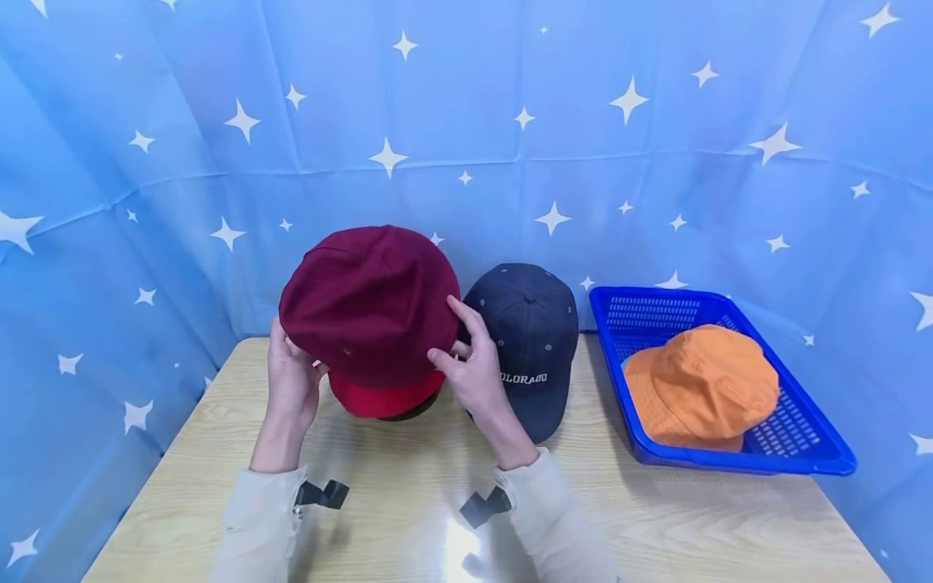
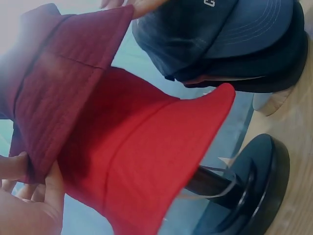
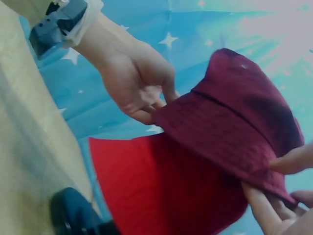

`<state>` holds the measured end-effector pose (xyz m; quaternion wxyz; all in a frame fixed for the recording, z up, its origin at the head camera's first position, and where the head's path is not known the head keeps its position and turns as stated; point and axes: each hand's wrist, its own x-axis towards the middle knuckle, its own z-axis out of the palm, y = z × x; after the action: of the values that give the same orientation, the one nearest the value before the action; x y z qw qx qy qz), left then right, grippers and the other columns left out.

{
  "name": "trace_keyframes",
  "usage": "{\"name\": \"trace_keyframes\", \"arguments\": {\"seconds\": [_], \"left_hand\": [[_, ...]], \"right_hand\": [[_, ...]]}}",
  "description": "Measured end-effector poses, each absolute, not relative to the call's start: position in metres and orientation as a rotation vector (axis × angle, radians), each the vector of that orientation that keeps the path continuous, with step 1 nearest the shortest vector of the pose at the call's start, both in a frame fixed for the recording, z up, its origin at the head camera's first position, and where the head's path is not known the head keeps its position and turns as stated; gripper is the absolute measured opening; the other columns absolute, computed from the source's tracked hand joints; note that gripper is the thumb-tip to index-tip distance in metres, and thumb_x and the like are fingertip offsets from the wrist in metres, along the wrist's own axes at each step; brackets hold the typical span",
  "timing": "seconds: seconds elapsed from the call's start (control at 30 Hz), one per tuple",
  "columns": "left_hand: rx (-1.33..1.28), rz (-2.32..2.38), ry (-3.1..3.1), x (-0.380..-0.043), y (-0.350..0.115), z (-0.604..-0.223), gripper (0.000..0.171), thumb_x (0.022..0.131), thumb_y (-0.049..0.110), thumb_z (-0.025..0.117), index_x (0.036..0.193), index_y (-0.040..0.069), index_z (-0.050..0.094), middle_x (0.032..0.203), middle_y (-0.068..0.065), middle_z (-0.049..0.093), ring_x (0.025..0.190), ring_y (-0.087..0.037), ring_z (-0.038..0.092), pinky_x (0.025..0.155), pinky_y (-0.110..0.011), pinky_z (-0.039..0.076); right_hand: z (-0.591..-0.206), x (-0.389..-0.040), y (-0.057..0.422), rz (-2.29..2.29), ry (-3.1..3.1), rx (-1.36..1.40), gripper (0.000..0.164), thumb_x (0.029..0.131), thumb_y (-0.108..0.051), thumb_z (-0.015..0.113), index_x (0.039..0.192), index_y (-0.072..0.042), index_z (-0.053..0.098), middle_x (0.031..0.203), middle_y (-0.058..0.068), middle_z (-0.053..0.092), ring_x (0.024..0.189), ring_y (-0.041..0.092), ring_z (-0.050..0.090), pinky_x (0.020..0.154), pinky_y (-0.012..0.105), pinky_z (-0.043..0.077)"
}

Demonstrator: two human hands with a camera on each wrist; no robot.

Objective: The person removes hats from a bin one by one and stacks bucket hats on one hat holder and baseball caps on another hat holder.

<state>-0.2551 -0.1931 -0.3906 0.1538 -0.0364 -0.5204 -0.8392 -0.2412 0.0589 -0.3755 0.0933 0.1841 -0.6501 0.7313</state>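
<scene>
A maroon bucket hat (image 1: 372, 304) is held by its brim between both hands. My left hand (image 1: 291, 380) pinches the brim's left side; in the left wrist view its thumb and fingers (image 2: 54, 191) lie on either side of the cloth. On the opposite side my right hand (image 1: 477, 368) pinches the brim, thumb on top and fingers beneath in the right wrist view. Directly below is a red bucket hat (image 2: 142, 147), its crown partly covered by the maroon one. The red hat sits on a black stand with a round base (image 2: 269, 181).
Right of the hats stands a dark navy cap (image 1: 525, 332) with white lettering, close to my right hand. Farther right, a blue plastic basket (image 1: 809, 465) contains an orange cap (image 1: 710, 389). Behind the wooden table (image 1: 394, 502) hangs a blue star-patterned curtain (image 1: 466, 97).
</scene>
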Motion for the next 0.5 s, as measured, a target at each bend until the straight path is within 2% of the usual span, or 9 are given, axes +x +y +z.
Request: {"name": "trace_keyframes", "arguments": {"seconds": [0.1,0.2,0.33,0.43,0.5], "left_hand": [[-0.066,-2.465,-1.462,-0.258,-0.199,-0.397,0.053,0.1,-0.013,0.031,0.13,0.027,0.047,0.067,0.008,0.054,0.063,-0.008,0.055,0.059,-0.022,0.048],[-0.017,-2.5,-1.461,-0.261,-0.203,-0.401,0.052,0.101,-0.012,0.033,0.134,0.027,0.045,0.063,0.007,0.052,0.064,-0.01,0.058,0.061,-0.023,0.05],[0.038,-2.538,-1.437,-0.264,-0.208,-0.404,0.044,0.106,-0.003,0.043,0.138,0.027,0.046,0.07,0.008,0.056,0.068,-0.009,0.062,0.061,-0.022,0.051],[0.023,-2.621,-1.376,-0.266,-0.211,-0.407,0.034,0.107,0.002,0.049,0.134,0.023,0.047,0.081,0.007,0.064,0.071,-0.009,0.066,0.062,-0.022,0.054],[-0.004,-2.687,-1.316,-0.267,-0.211,-0.407,0.03,0.106,0.004,0.053,0.131,0.021,0.048,0.088,0.006,0.068,0.074,-0.009,0.069,0.063,-0.023,0.057]], "right_hand": [[-0.385,-0.245,0.054,2.313,-1.927,0.572,0.086,0.088,0.012,0.064,0.163,-0.017,0.031,0.166,0.003,0.029,0.086,0.003,0.07,0.078,0.018,0.055],[-0.393,-0.249,0.052,2.442,-1.893,0.56,0.087,0.09,0.006,0.064,0.165,-0.017,0.025,0.168,0.007,0.028,0.096,0.003,0.069,0.085,0.019,0.056],[-0.401,-0.255,0.049,2.492,-1.916,0.507,0.084,0.095,-0.004,0.063,0.166,-0.02,0.021,0.163,0.013,0.039,0.1,0.005,0.068,0.087,0.021,0.057],[-0.407,-0.257,0.047,2.52,-1.926,0.436,0.082,0.098,-0.006,0.063,0.166,-0.022,0.02,0.156,0.016,0.048,0.099,0.006,0.069,0.087,0.022,0.058],[-0.409,-0.259,0.045,2.555,-1.901,0.39,0.082,0.099,-0.006,0.062,0.166,-0.021,0.019,0.155,0.016,0.05,0.101,0.006,0.069,0.087,0.023,0.059]]}}
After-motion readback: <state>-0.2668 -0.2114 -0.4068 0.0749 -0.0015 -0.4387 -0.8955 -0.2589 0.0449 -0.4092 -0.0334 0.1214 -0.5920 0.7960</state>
